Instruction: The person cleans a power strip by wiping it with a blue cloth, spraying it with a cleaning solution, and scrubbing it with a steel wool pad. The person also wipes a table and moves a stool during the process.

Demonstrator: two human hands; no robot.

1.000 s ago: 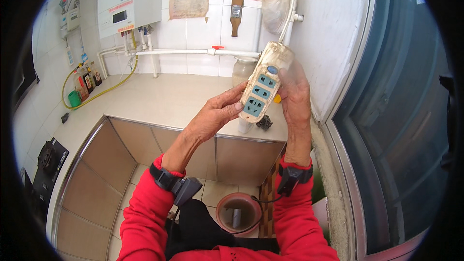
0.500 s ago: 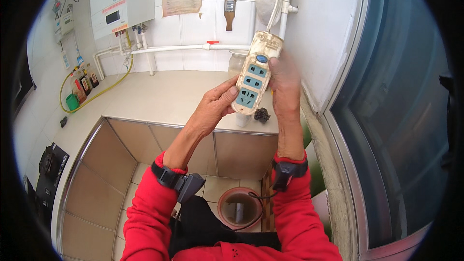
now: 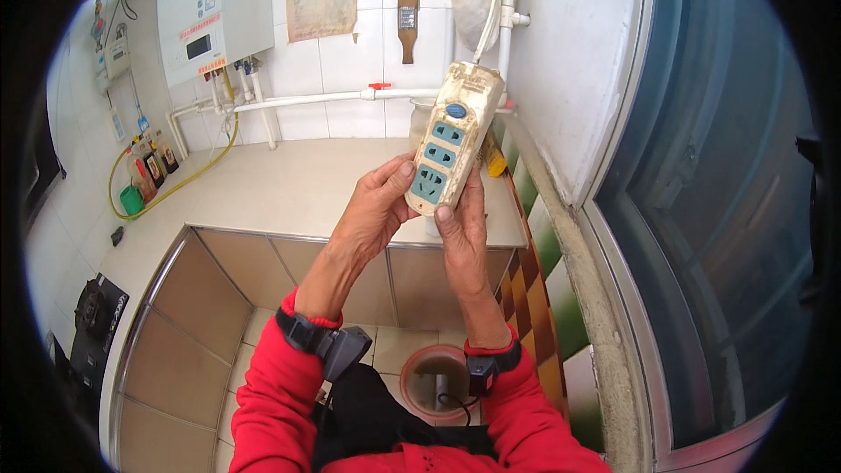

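Observation:
Both hands hold up a worn cream power strip with blue sockets and a blue round button near its top end. It is tilted, its top end leaning right toward the white pipe. My left hand grips its lower left edge with thumb on the front. My right hand supports the bottom from underneath, thumb beside the lowest socket. Its white cord runs up from the top end. Both wrists wear black bands over red sleeves.
A beige tiled counter wraps a sunken corner. A white water heater hangs on the tiled wall, bottles and a green cup stand at left, a stove burner at lower left. Below is a round red floor drain. A window fills the right.
The power strip has been raised a little and turned more upright; my right hand has slid from behind it down to its bottom end.

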